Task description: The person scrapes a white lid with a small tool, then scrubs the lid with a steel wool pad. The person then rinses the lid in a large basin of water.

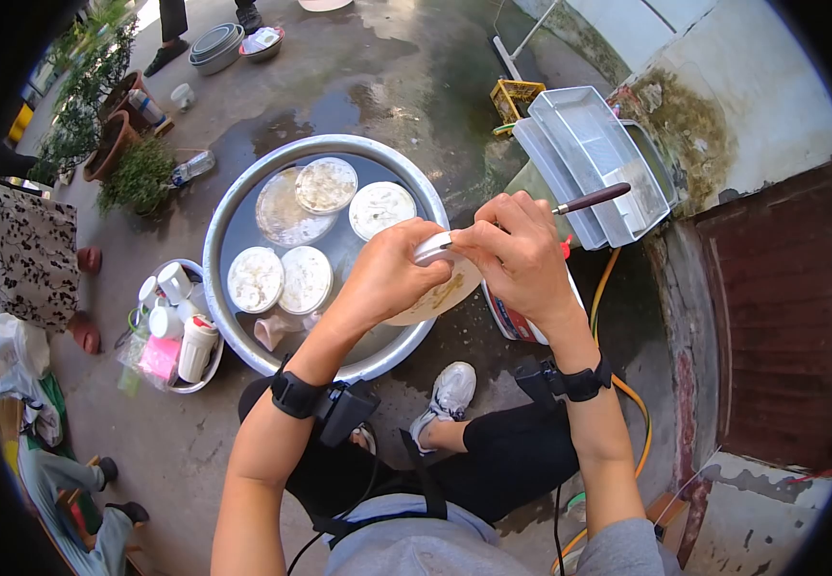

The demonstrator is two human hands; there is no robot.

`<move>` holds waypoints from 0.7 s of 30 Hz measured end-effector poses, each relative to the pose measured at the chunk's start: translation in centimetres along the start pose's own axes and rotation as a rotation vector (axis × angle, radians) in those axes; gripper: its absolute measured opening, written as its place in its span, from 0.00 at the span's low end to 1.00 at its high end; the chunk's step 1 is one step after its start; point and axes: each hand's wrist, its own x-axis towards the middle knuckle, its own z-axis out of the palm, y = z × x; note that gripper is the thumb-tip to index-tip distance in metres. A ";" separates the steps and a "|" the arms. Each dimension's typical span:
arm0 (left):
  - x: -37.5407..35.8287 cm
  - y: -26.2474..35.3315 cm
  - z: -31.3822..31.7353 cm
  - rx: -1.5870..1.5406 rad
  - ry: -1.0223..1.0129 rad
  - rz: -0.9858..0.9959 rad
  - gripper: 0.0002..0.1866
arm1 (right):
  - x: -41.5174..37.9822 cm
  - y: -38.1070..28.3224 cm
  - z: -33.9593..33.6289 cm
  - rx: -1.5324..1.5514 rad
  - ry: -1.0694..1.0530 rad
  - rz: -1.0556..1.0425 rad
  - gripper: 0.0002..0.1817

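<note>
My left hand (392, 269) is closed, thumb and fingers gripping a small glossy white piece (432, 250) with a dark spot at its end. My right hand (517, 245) meets it there, fingertips pinched against that end. From the right fist sticks out a slim tool with a dark wooden handle (594, 198) and a bit of metal shaft; its working end is hidden. Below both hands shows a pale round lid (445, 293) with brownish smears. A large metal basin (213, 252) of water lies beneath, with several round white lids (306, 278) in it.
A bowl of white cups and a pink item (159, 357) stands left of the basin. Stacked clear plastic bins (579, 144) are at the right, beside a white bucket (514, 322) and a yellow hose (639, 422). Potted plants (142, 173) and other people's legs are leftward.
</note>
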 end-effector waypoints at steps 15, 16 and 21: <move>0.1 1.0 -0.2 -0.045 0.062 -0.023 0.19 | -1.5 1.5 1.0 0.405 -0.185 0.409 0.09; 0.2 1.0 -0.4 -0.100 0.064 -0.042 0.20 | -1.7 1.6 1.1 0.405 -0.184 0.409 0.09; 0.8 0.1 -1.7 -0.179 0.008 -0.024 0.20 | -1.7 1.9 0.7 0.565 -0.028 0.495 0.08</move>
